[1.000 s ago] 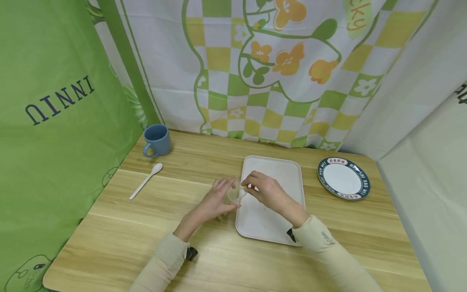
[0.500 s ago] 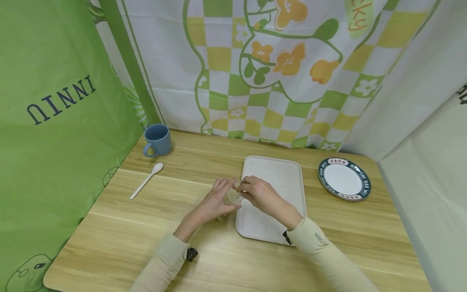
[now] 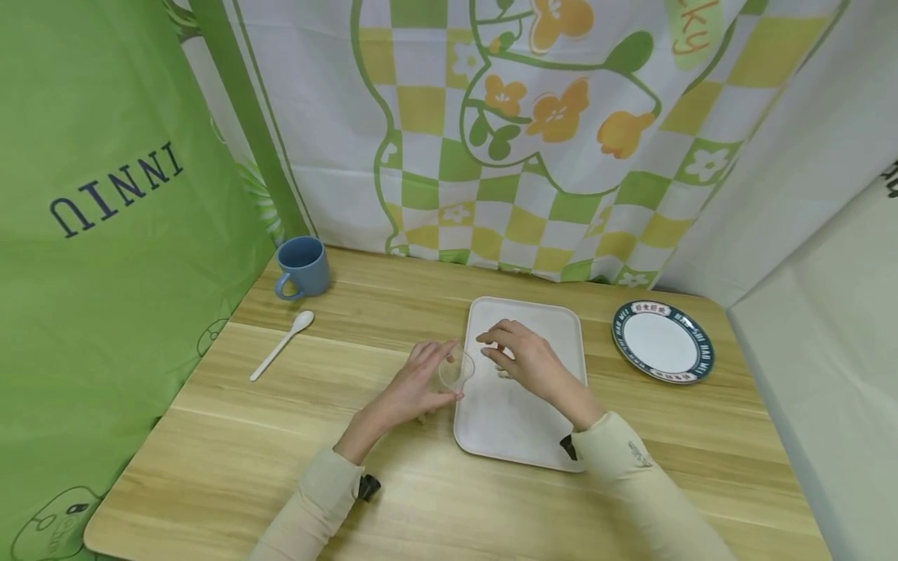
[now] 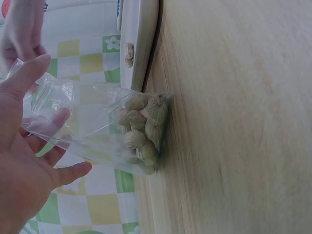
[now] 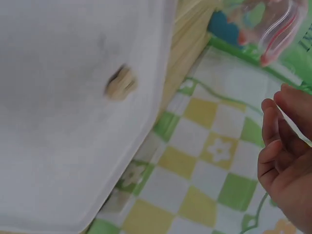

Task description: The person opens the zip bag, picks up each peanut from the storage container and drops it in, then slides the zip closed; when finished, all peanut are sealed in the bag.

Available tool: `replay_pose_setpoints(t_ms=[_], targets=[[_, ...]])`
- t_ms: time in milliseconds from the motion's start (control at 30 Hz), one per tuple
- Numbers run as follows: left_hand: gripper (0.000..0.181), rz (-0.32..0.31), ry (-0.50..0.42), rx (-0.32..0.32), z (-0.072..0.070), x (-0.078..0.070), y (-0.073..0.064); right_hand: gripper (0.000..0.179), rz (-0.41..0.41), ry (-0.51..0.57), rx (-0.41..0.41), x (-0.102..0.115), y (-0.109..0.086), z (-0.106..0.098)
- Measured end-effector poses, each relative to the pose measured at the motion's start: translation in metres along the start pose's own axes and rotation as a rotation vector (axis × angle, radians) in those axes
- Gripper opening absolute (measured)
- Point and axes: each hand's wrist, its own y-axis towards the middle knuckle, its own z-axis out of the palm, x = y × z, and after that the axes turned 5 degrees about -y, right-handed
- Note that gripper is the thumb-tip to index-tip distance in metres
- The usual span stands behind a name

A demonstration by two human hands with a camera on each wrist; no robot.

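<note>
My left hand (image 3: 414,386) holds a clear plastic bag (image 4: 97,112) by its mouth, thumb and fingers spread to keep it wide. Several peanuts in their shells (image 4: 141,124) fill the bottom of the bag, which hangs close over the table at the tray's left edge. Above the white tray (image 3: 519,425), my right hand (image 3: 529,362) hovers with its fingers loosely bent and nothing between them. Beneath that hand a peanut (image 5: 122,84) lies on the tray.
At the back left of the wooden table (image 3: 393,499) stands a blue mug (image 3: 303,269), with a white spoon (image 3: 281,347) in front of it. A dark-rimmed plate (image 3: 662,343) lies to the right of the tray. Printed cloth curtains (image 3: 421,117) border the table's back and left.
My right hand brought a small pale piece, seemingly a peanut, into the bag's mouth, then let go and moved back right over the tray. My left hand and the bag stayed in place.
</note>
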Motion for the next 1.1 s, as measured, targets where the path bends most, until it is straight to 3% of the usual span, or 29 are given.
replay_pose_setpoints(t_ms=[100,233,333,467,1100], targets=[[0.082,0.001,-0.006,-0.001,0.000,0.000,-0.001,0.016,0.137,-0.037,0.055,-0.015,-0.007,-0.002],[0.083,0.001,-0.013,0.003,0.001,0.000,-0.001,0.015,0.327,-0.074,0.243,-0.028,-0.019,0.001],[0.084,-0.004,-0.012,0.004,0.001,-0.001,-0.001,0.017,0.391,-0.070,0.362,-0.035,-0.026,0.007],[0.084,-0.011,-0.011,0.010,0.002,-0.002,0.001,0.016,0.407,-0.072,0.407,-0.039,-0.032,0.016],[0.083,-0.019,-0.017,0.012,0.002,-0.002,0.002,0.014,0.318,-0.194,0.329,-0.038,-0.039,0.036]])
